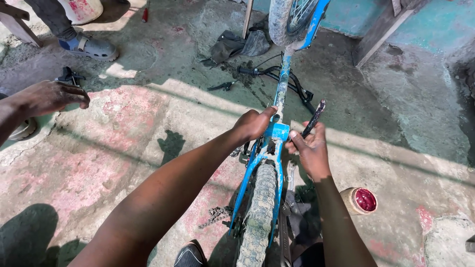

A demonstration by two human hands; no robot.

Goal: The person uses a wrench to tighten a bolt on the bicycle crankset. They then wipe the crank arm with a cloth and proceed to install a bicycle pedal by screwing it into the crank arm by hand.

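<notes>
Bicycle frame (275,132), blue, upside-down on concrete floor (123,138): left hand (253,123) fingers curled over it for steadiness, right hand (309,148) fingers pinching dark crank arm (314,117) alongside.

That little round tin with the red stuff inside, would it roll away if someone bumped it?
Probably. The tin lies on its side on the concrete floor, so its round wall could roll. It looks small, likely light. The red grease seems thick, so it may not spill.
</notes>
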